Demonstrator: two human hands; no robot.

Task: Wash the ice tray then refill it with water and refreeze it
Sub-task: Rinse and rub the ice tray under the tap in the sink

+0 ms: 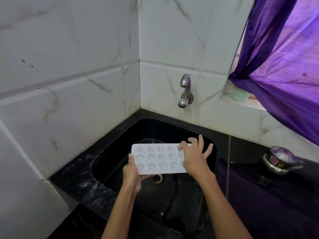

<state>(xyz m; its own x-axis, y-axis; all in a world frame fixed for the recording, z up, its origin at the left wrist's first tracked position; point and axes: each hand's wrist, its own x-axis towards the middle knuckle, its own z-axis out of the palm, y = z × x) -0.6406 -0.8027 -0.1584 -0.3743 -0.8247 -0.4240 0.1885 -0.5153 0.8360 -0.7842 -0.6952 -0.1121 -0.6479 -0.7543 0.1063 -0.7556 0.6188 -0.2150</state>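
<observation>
Here, you hold the tray [156, 158] level over the black sink [120, 152], just above the drain [156, 178], cavities facing up. Your left hand [132, 171] is clamped on its 9 o'clock short end, thumb on top and fingers underneath. Your right hand [195, 158] rests over the 3 o'clock end with fingers spread, pressing rather than gripping, as far as can be seen. The tray's long axis runs 9 to 3 across your view. The tap [185, 87] sits at 12 o'clock on the wall, and no water is visible. To wash well, carry the tray toward 12 o'clock beneath the spout, tilt one long edge down so rinse water drains off, and rub each star cavity with your right fingertips.
</observation>
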